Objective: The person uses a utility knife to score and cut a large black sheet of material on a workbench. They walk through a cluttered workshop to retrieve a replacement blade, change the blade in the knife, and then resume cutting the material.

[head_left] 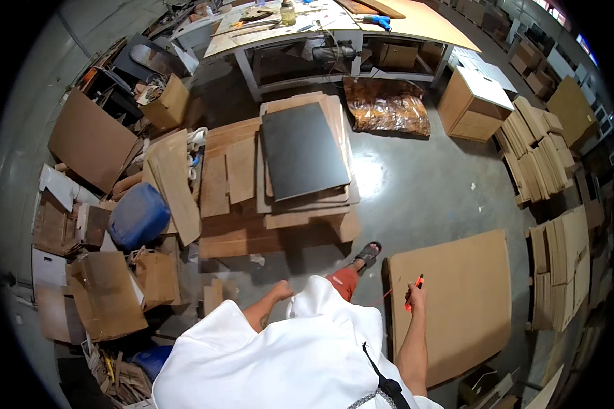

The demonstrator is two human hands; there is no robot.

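Two hands are at work here, and they sit well apart. Our right hand is closed around an orange marker, its tip raised just above the near edge of a brown board lying flat on the floor to our right; a thin orange line runs off from the hand toward our body, though we cannot tell what it is tied to. We judge the marker is gripped upright like that so the tip can meet the board's edge. Our left hand rests low near our knee, touching the white garment; whether its fingers are curled or loose we cannot tell from this angle.

One sandalled foot is planted forward on the concrete, beside the board's corner. Ahead lies a low stack of plywood sheets with a dark grey panel on top. Left of that are a blue jerrycan and open cardboard boxes. Farther off stands a white counter, and cut boards lean in rows at right.
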